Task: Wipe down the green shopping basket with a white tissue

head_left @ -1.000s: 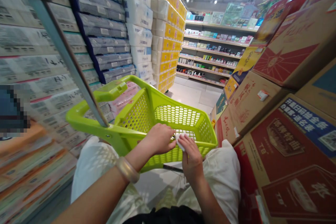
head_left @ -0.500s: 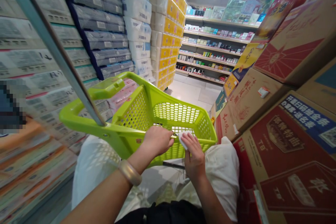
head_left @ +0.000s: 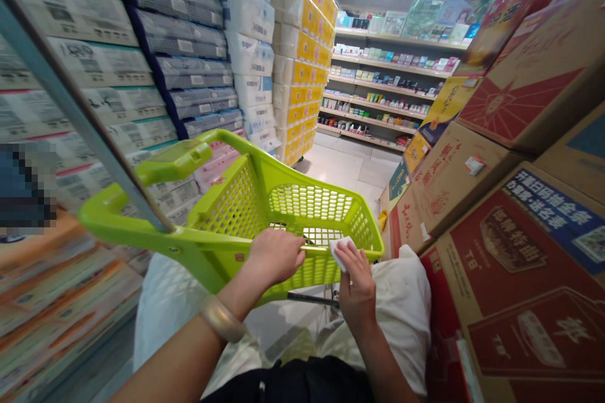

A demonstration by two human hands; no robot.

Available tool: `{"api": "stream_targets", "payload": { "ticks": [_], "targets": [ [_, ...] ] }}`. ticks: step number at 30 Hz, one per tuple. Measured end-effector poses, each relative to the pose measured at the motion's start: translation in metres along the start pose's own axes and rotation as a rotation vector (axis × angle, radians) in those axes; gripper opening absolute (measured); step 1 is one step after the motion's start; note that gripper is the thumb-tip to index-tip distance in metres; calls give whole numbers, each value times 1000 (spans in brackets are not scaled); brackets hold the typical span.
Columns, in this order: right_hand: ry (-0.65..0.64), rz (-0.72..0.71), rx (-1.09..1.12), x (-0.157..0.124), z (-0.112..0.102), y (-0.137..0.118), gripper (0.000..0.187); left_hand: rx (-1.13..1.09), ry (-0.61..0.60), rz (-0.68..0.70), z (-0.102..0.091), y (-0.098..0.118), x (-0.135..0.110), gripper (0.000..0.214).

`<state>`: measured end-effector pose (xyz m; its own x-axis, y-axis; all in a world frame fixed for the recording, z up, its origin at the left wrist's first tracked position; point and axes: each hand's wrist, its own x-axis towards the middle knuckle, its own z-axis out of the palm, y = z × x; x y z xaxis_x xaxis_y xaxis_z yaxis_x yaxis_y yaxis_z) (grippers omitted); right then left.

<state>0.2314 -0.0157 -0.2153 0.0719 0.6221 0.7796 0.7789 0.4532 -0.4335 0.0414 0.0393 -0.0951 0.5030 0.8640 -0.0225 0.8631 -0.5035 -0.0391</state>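
Observation:
A lime-green plastic shopping basket [head_left: 246,201] on a grey pull handle [head_left: 80,119] sits in front of my lap. My left hand [head_left: 274,257] is closed over the basket's near rim. My right hand [head_left: 357,283] presses a small white cloth [head_left: 341,248] against the same rim, a little to the right of the left hand. A pale bangle [head_left: 221,320] circles my left wrist. The basket's inside looks empty as far as I can see.
Stacked packs of tissue and paper goods [head_left: 198,69] wall the left side. Red and brown cardboard cartons [head_left: 520,214] crowd the right. The tiled aisle [head_left: 350,170] runs ahead to shelves of small products [head_left: 382,88]. My knees in white trousers [head_left: 406,302] flank the basket.
The cloth and my right hand have slid rightwards along the rim. The basket's handle end has swung left and lower in view. My left hand keeps its grip.

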Motion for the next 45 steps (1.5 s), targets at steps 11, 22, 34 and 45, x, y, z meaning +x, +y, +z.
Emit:
{"api": "stream_targets", "payload": {
  "ticks": [11,22,34,45],
  "targets": [
    [136,108,-48,-2,-13,21,43,-13,-16,-32,-3,0,-3,32],
    [144,51,-96,5,-9,17,42,-3,20,-25,-1,0,-3,37],
    [11,-104,-74,3,6,6,49,-8,18,-19,0,0,-2,38],
    [-79,-143,-81,-1,14,1,51,-5,22,-13,3,-1,-1,37]
  ]
}}
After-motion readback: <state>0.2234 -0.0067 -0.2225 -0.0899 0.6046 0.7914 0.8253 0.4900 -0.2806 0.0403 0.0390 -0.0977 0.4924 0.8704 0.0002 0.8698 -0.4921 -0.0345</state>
